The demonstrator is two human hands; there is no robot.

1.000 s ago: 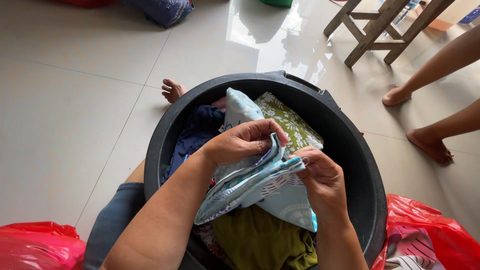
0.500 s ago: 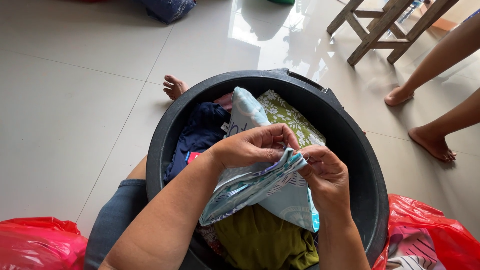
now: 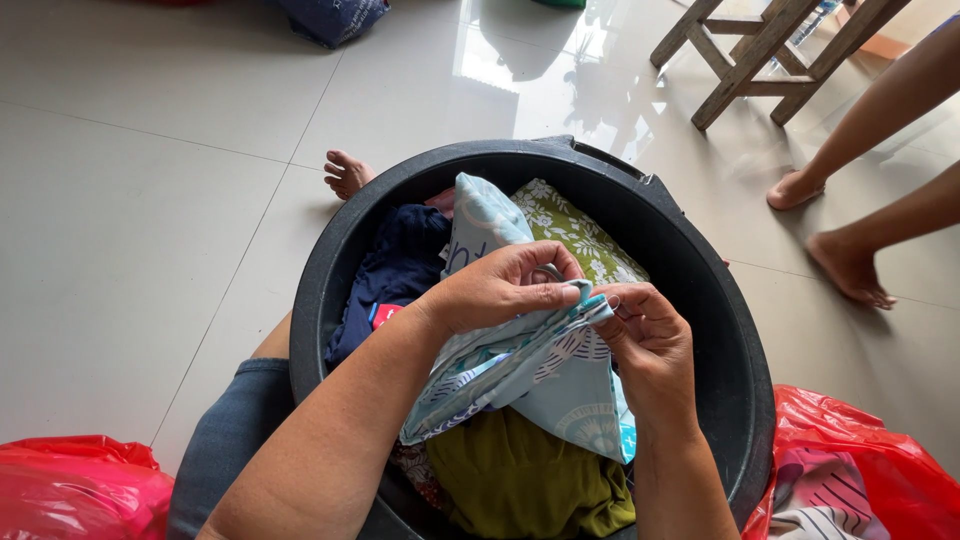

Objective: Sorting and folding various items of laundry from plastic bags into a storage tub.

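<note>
Both hands work over a black tub [image 3: 330, 300] of laundry on the tiled floor [image 3: 130, 230]. The left hand [image 3: 500, 290] is clenched on the upper edge of a light blue patterned cloth [image 3: 545, 375], thumb on top and fingers curled under. The right hand [image 3: 650, 340] pinches the same edge just beside it, at the corner. The cloth hangs from the two hands down over the middle of the tub, above an olive garment [image 3: 520, 480].

Procedure, as judged from this position:
- Keep both pinches on the same hem so the layers stay aligned.
- Hold the corner taut between the hands.
- Keep the hanging part clear of the clothes below.

Limits of view: the fingertips [image 3: 565, 295] meet under a fold, so what exactly they grip there cannot be told. A dark blue garment [image 3: 395, 270] and a green floral cloth [image 3: 580, 240] are partly covered. The red bags [image 3: 870, 470] at the near corners are cut off by the frame.
</note>
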